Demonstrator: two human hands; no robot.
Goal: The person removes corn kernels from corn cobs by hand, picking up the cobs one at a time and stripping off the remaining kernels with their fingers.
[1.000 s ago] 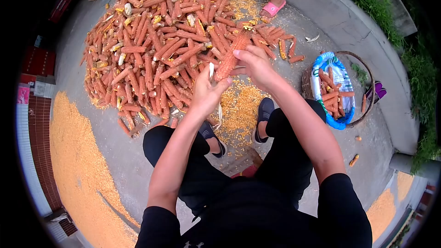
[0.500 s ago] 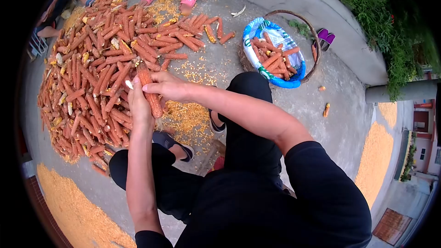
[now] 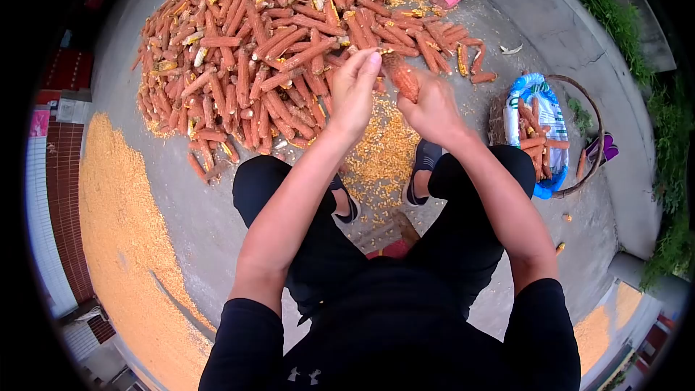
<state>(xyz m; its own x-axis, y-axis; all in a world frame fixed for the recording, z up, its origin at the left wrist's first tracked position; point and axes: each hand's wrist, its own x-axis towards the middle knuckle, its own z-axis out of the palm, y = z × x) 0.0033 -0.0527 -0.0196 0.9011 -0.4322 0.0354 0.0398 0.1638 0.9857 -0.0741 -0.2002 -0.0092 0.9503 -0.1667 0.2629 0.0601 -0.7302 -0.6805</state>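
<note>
Right hand [image 3: 433,103] is gripping a corn cob [image 3: 405,81] — held above the concrete ground [image 3: 210,232], by the cob pile's [image 3: 246,65] near-right edge. Left hand [image 3: 354,94] is now sitting off the cob; both were holding one earlier — can't tell if it's pinching anything.

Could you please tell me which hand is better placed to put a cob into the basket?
Probably the right: the right hand grips a cob and is nearer the basket, while the left hand is farther away.
</note>
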